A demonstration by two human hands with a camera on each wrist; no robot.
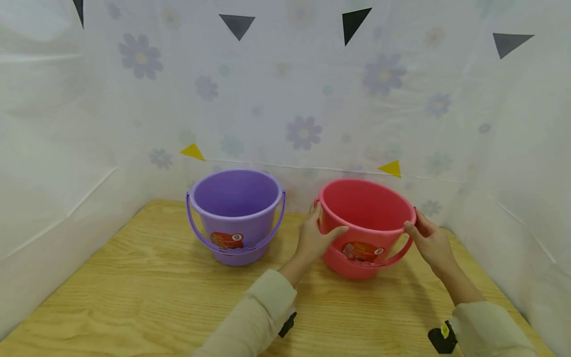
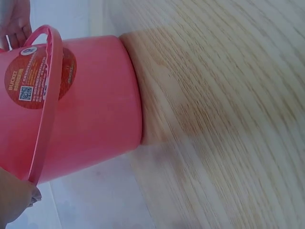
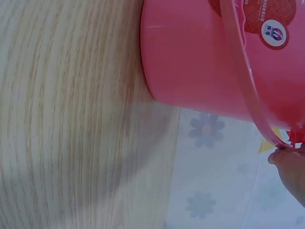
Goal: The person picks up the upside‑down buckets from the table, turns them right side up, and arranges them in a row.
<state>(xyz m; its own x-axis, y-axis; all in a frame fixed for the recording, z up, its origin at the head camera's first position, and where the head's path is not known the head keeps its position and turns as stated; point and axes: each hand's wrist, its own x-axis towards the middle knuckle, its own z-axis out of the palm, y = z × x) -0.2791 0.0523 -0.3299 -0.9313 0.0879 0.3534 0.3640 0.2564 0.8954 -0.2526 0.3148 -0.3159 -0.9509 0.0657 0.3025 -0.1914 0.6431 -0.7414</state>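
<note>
A red plastic bucket [image 1: 363,206] is at the right of the wooden table, gripped by both hands at its upper sides. My left hand [image 1: 314,238] holds its left side, thumb across the front below the rim and fingers along the side. At the right rim my right hand [image 1: 434,248] pinches the bucket near the handle joint, thumb at the front. The bucket's handle [image 1: 403,250] hangs down across the front, over an oval label [image 2: 28,76]. Its base [image 3: 152,62] appears to meet the tabletop.
A purple bucket [image 1: 236,223] stands upright to the left, its handle lowered at the front. Beneath both is the wood-grain table [image 1: 156,282]. White flower-patterned sheeting [image 1: 267,89] encloses the back and sides, with black, grey and yellow triangles on it.
</note>
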